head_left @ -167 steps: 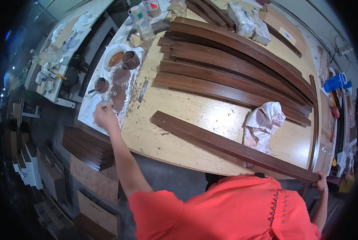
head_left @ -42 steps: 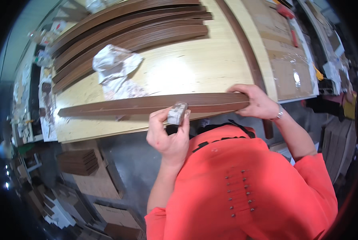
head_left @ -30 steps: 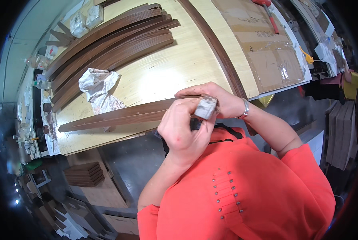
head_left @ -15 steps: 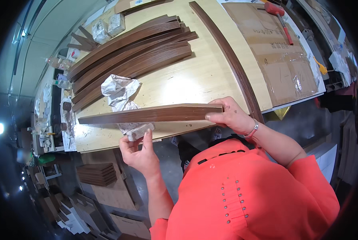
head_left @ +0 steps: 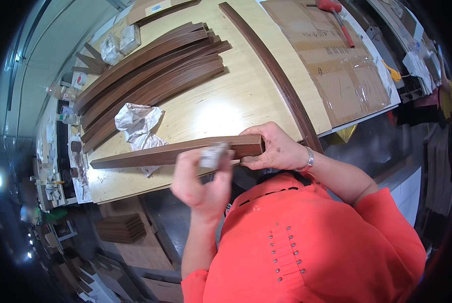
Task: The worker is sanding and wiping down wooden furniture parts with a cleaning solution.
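Note:
A brown wood-grain strip lies slantwise over the table's near edge. My right hand is closed round its right end, thumb below and fingers on top. My left hand pinches a small whitish block between thumb and fingers, in front of the strip near its right part. Motion blurs that block, and I cannot tell whether it touches the strip. Behind the strip's left half lies a crumpled white rag, its lower end partly covered by the strip.
Several brown strips are piled at the back left of the table. One long strip runs from the back toward the near right. Flattened cardboard with a red mallet lies at right. Plastic bottles stand at left.
My left hand has risen and moved right with the block, from below the strip to in front of it. The strip and my right hand have shifted a little left in the picture.

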Demonstrator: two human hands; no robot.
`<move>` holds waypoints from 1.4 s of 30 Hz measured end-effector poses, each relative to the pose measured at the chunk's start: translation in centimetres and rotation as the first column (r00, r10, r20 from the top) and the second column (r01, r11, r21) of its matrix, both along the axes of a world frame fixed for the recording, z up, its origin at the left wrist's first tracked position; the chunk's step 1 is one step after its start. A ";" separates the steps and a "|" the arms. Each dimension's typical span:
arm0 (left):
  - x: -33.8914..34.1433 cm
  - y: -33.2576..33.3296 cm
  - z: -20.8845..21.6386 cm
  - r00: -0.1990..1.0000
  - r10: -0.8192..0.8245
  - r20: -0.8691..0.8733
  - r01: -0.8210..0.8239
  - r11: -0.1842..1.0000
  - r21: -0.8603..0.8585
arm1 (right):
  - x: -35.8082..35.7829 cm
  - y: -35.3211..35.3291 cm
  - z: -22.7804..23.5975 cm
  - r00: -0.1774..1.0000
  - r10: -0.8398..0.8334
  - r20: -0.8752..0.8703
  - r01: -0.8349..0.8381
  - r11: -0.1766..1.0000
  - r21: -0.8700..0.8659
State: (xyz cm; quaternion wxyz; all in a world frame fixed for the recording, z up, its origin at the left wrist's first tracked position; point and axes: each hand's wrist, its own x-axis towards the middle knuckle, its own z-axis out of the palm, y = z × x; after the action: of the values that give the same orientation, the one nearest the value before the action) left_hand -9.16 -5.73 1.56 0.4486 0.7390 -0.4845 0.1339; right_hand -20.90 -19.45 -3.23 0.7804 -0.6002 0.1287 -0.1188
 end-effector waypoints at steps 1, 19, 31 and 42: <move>0.5 0.7 -0.5 0.997 0.036 -0.062 -0.037 0.999 -0.006 | 0.0 0.0 0.0 1.000 -0.007 -0.015 0.006 0.998 -0.057; 1.3 1.2 -0.9 0.991 0.093 -0.093 -0.095 0.995 -0.022 | -0.3 -0.2 0.4 0.993 -0.027 -0.111 0.000 0.972 -0.235; 16.9 9.0 -6.4 0.788 0.455 -0.415 -0.486 0.873 0.034 | -0.1 0.3 0.3 0.952 -0.187 -0.243 0.070 0.904 -0.421; 36.3 18.3 -9.9 0.627 0.718 -0.303 -0.695 0.691 0.200 | -3.0 0.5 -1.7 0.824 -0.453 -0.341 0.120 0.727 -0.676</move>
State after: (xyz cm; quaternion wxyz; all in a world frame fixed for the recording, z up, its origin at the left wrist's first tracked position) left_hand 27.12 12.58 -8.29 0.4165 0.8945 -0.0699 0.1467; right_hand -23.91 -18.96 -4.89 0.4475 -0.8061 0.3669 -0.1238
